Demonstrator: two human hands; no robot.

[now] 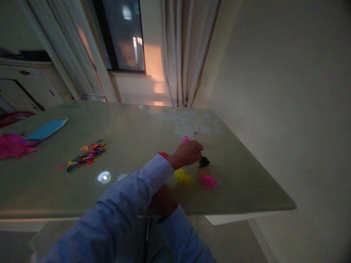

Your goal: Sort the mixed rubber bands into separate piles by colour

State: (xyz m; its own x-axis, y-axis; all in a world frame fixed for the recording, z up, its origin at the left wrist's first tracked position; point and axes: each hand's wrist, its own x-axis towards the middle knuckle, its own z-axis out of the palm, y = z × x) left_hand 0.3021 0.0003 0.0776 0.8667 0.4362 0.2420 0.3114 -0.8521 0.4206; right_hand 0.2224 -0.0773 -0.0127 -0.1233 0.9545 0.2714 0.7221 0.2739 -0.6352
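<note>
My left hand (189, 151) reaches across to the right over the table, its fingertips just above a small black pile (204, 162); whatever they pinch is too small to make out. Under the left forearm, near the table's front edge, lies my right hand (163, 201), its fingers hidden by the sleeve. Around the left hand are a yellow pile (182, 177), a pink pile (207, 180), a red pile (163, 155) partly behind the wrist, and a brighter pink bit (185, 139). A mixed heap of coloured bands (87, 156) sits further left.
The glossy green table (131, 128) reaches the wall on the right. At its left end lie a blue flat item (48, 128) and a crumpled pink item (16, 146). A small clear item (196, 131) is beyond my left hand. Curtains and a window stand behind.
</note>
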